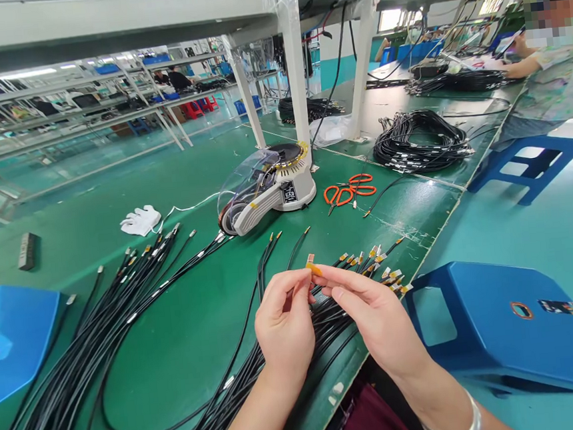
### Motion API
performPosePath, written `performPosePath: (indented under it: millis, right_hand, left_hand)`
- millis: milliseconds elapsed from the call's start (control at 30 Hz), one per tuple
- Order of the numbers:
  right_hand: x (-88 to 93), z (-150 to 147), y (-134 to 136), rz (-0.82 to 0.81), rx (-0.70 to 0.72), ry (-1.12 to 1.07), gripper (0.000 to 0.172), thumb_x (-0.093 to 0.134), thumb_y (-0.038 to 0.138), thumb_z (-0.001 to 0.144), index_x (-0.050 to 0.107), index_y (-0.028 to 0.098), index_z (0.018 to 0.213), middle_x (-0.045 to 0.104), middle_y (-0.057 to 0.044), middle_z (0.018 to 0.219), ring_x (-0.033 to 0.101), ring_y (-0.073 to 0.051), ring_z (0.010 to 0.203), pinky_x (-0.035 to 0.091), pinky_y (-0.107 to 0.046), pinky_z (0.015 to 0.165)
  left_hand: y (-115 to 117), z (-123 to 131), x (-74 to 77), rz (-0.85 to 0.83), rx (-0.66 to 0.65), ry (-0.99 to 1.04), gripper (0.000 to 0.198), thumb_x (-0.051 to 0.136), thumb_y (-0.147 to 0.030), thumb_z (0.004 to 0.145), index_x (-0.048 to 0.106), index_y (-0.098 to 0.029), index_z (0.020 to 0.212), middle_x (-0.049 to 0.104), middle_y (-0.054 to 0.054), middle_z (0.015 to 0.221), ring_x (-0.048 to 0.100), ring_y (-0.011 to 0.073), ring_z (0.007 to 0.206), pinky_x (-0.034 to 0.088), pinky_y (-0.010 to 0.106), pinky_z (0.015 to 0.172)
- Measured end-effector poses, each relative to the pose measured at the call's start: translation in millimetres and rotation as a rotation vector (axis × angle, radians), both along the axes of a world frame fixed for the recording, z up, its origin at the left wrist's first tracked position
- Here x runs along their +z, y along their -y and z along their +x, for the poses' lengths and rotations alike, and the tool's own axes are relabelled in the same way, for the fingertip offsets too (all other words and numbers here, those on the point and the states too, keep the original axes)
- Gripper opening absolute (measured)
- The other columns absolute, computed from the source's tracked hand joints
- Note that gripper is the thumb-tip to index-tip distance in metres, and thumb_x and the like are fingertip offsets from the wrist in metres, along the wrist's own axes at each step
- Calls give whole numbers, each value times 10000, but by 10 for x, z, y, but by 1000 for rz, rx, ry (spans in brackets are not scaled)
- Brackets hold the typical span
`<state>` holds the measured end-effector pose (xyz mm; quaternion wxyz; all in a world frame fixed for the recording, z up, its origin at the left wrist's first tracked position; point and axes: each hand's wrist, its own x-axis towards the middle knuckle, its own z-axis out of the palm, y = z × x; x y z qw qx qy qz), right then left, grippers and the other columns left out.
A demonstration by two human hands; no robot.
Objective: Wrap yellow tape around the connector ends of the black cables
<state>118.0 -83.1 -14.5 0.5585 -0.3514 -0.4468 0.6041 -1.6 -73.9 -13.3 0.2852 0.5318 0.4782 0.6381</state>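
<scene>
The left hand point(285, 329) and right hand point(371, 321) grip, fingers closed, an amber-taped cable end point(312, 267) above the green worktop point(181, 385). More taped ends point(373, 261) fan out just beside them; a black cable bundle point(91, 339) lies left, its tips unclear.

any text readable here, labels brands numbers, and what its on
Nothing can be read. The black label on the tape dispenser is too small, and the sticker on the blue plastic stool is too blurred.
</scene>
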Motion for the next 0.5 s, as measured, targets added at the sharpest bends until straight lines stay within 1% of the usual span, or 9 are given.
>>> performPosePath:
  millis: [167,367,500]
  right_hand:
    - [10,0,-9,19,-11,7,273,558,199,909,694,318,1113,671,10,1182,613,-164,1099,490,-280,977]
    - [-7,-5,-17,17,-16,18,259,570,221,906,691,299,1122,659,-4,1205,603,-187,1118,490,-312,983]
    - [-10,-6,-18,19,-16,20,255,567,228,911,689,299,1124,663,-3,1195,605,-183,1116,490,-305,981]
  left_hand:
    - [-4,-2,-13,23,-5,-10,153,612,-127,840,708,-244,864,649,-18,809,569,74,584,488,194,571]
    - [0,-7,-22,28,0,-16,152,613,-130,843,710,-240,883,650,-13,810,567,75,589,489,198,574]
    - [1,-8,-13,25,6,-21,153,616,-137,845,711,-246,895,650,-16,803,562,75,592,490,198,584]
